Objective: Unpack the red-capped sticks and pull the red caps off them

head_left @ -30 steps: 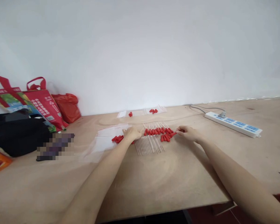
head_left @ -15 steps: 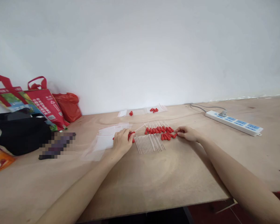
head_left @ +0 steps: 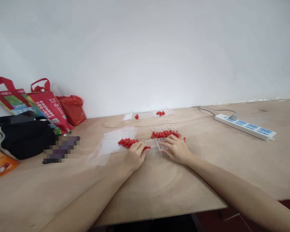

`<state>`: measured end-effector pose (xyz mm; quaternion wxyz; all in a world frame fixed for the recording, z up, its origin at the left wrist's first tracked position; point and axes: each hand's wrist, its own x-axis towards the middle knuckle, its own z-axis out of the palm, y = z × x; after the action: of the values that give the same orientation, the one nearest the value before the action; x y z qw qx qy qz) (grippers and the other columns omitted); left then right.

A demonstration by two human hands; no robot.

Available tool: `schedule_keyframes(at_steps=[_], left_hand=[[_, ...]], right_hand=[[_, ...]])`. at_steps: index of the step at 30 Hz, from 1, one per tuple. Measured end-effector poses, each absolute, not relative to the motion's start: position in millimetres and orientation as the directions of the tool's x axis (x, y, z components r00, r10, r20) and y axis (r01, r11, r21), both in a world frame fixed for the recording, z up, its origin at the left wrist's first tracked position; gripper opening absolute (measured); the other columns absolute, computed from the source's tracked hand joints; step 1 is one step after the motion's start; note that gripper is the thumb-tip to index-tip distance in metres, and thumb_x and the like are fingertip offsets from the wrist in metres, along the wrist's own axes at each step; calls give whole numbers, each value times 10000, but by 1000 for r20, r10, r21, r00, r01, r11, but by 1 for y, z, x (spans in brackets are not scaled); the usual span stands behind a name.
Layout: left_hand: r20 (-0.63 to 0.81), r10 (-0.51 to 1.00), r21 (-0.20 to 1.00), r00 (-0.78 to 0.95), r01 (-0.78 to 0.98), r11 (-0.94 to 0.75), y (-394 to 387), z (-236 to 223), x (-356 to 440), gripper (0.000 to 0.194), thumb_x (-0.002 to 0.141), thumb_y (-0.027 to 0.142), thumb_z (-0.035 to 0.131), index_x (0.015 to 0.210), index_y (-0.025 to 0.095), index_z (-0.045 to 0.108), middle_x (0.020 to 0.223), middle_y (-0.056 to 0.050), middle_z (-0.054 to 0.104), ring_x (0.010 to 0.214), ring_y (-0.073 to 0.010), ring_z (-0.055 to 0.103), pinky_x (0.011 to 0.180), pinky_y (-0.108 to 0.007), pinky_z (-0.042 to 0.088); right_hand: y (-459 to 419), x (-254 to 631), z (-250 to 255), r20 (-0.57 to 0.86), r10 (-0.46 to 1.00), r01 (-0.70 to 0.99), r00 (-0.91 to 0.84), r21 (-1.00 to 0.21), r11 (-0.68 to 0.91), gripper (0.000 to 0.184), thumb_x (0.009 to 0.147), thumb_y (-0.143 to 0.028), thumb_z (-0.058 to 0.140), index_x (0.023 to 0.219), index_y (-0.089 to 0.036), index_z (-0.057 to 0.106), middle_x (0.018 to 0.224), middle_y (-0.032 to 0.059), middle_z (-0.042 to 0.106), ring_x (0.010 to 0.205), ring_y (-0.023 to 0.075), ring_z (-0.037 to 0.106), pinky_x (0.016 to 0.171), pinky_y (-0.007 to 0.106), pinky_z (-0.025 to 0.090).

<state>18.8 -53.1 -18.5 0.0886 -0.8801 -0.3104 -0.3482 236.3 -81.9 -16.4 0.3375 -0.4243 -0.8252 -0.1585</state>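
My left hand (head_left: 137,155) pinches a small red piece (head_left: 147,148) at the end of a thin pale stick (head_left: 155,147). The stick runs sideways to my right hand (head_left: 175,148), whose thumb and fingers close around its far end. Below both hands lies a row of pale sticks (head_left: 149,155), side by side and partly covered. Behind it, a second row of sticks (head_left: 163,128) has red ends (head_left: 164,133) toward me, partly hidden by my right hand. A heap of loose red pieces (head_left: 127,142) lies left of my left hand.
Clear plastic bags (head_left: 111,141) lie flat at the left, and others with red pieces (head_left: 160,113) lie by the wall. A power strip (head_left: 244,126) with a cable is at the right. Shopping bags (head_left: 50,108) and a black bag (head_left: 24,137) stand at the far left.
My left hand has moved right from the red heap, bringing the red-tipped stick over the row. My right hand has moved left from the right-hand red pieces to the stick's other end.
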Motion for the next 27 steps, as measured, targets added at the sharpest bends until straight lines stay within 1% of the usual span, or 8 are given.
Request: schedule_keyframes(at_steps=[2,4,7,9,17,23,25,27], left_hand=[[670,459,0,583,619,-786,-55,-18,17,168,862,278,439,807,174,559,757,-24,609,717,-163,534,652,-298,373],[671,439,-57,597,633,-772,-58,-16,15,183,858,286,446,765,183,565,723,-11,616,679,-162,525,662,-318,341],[664,412,-123,624,634,-763,-62,-12,12,227,860,282,436,701,180,562,668,-10,609,637,-157,504,691,-338,315],[647,410,-144,643,631,-762,-64,-10,11,245,860,276,427,680,178,559,650,-13,604,634,-155,498,703,-341,308],[545,516,-54,661,642,-765,-69,-7,12,292,868,280,374,679,193,579,693,-31,627,676,-157,506,739,-358,311],[585,492,-53,645,635,-771,-64,-10,4,263,857,250,390,673,192,569,674,-26,614,680,-158,519,722,-351,333],[628,514,-24,584,675,-738,-60,-12,-9,250,849,242,401,662,190,559,663,-25,602,666,-157,523,692,-337,353],[661,559,48,500,716,-697,-57,-13,-22,236,848,263,415,672,192,556,647,-16,588,646,-148,527,649,-306,381]], right_hand=[[-82,231,-23,707,552,804,-442,40,593,197,842,-311,454,852,-244,640,694,5,625,763,145,479,891,408,178],[-82,230,-27,718,518,790,-465,72,609,200,840,-281,453,782,-235,639,602,-12,589,710,132,455,881,401,182],[-85,234,-26,729,479,759,-489,85,645,206,833,-282,455,739,-231,632,549,-26,559,684,124,433,879,398,184],[-88,235,-23,729,478,753,-489,77,653,219,833,-279,449,722,-233,632,534,-30,551,687,123,429,886,397,180],[-92,235,-21,690,524,769,-500,75,635,249,842,-289,434,714,-251,644,537,-23,549,707,125,431,899,397,168],[-92,247,-21,683,543,771,-487,44,636,266,847,-279,415,715,-249,643,555,-17,569,704,132,444,901,395,160],[-90,258,-20,700,577,810,-421,4,587,261,843,-259,420,719,-243,649,594,-11,600,717,134,465,902,399,157],[-88,265,-19,730,613,860,-302,-68,506,242,837,-264,439,740,-243,660,653,0,635,736,139,487,898,403,151]])
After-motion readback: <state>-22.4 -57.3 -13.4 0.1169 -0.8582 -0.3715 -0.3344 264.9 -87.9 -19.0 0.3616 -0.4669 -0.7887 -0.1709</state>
